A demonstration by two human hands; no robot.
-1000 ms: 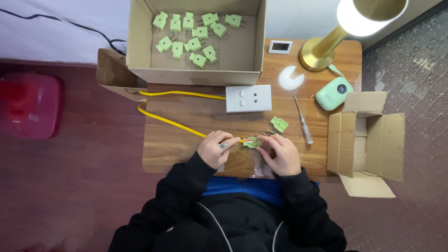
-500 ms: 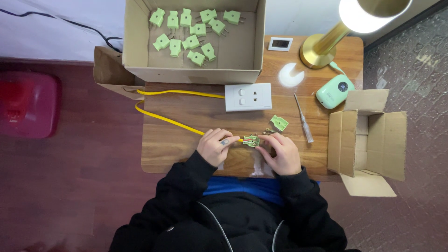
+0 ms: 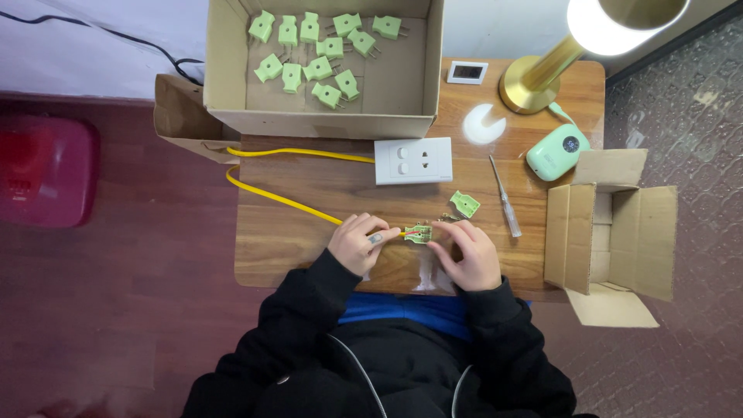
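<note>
Your left hand (image 3: 357, 244) pinches the end of a yellow cable (image 3: 279, 198) at the near middle of the desk (image 3: 309, 248). Your right hand (image 3: 470, 254) steadies a small pale-green plug half (image 3: 419, 233), opened, its fingertips closed on it. The plug's matching green cover (image 3: 464, 204) lies just beyond, beside a screwdriver (image 3: 505, 207).
</note>
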